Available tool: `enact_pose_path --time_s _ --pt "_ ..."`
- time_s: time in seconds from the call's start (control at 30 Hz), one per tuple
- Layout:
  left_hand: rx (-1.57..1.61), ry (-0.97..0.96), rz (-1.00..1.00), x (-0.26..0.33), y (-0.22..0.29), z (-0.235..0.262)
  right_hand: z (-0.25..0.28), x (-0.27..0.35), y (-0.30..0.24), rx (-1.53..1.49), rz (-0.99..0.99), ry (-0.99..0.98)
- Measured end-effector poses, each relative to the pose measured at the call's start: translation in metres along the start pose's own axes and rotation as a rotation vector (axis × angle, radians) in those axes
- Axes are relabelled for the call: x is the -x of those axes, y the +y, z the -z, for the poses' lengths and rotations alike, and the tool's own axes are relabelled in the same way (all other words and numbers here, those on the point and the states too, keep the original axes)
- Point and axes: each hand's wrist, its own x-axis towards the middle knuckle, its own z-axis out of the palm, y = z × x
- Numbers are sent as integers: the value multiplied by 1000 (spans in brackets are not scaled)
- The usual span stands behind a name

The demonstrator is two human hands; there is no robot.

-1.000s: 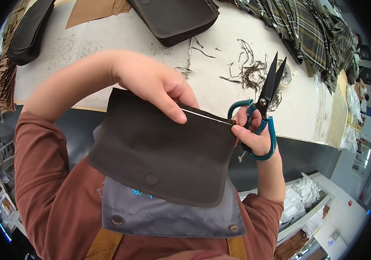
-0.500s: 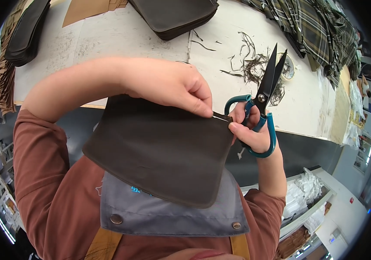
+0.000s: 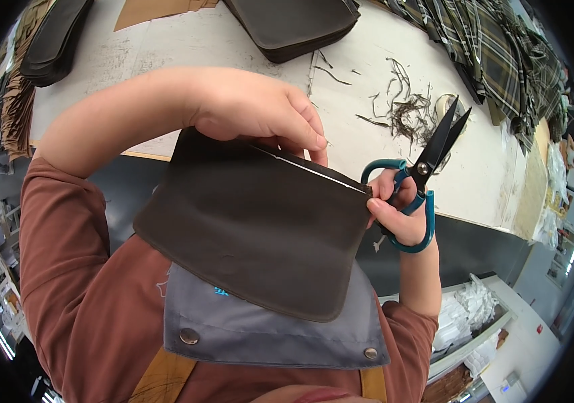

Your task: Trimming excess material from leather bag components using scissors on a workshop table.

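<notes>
A dark brown leather panel point(image 3: 253, 221) with rounded lower corners hangs in front of my grey apron point(image 3: 273, 336). Along its top edge a thin white line shows beside a narrow dark strip. My right hand point(image 3: 404, 215) pinches the panel's upper right corner between thumb and fingers. That same hand carries scissors point(image 3: 424, 168) with teal handles, their black blades slightly apart and pointing up and away. My left hand point(image 3: 267, 111) is bent over the top edge, thumb and fingers closed together; what they hold, if anything, is too small to make out.
On the white table point(image 3: 186, 54) lie a stack of dark leather panels point(image 3: 300, 30), dark thread scraps point(image 3: 411, 114) and a tape roll point(image 3: 445, 107) partly behind the blades. Another dark stack point(image 3: 55, 47) is far left, plaid fabric point(image 3: 495, 60) far right.
My left hand has come off the strip near the right corner and moved slightly up and left. More of the white line shows. The scissors have shifted right and down with my right hand.
</notes>
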Motion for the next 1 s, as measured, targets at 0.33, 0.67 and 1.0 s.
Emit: enact_pose_path --time_s 0.33,0.67,1.0 --pt "-6 -393 -19 0 2 2 -8 -5 -6 13 -13 -17" --pt "-47 -484 21 3 3 10 14 4 -22 297 10 -162" --pt "-110 -428 -33 4 1 7 53 -11 -49 1017 178 -362"
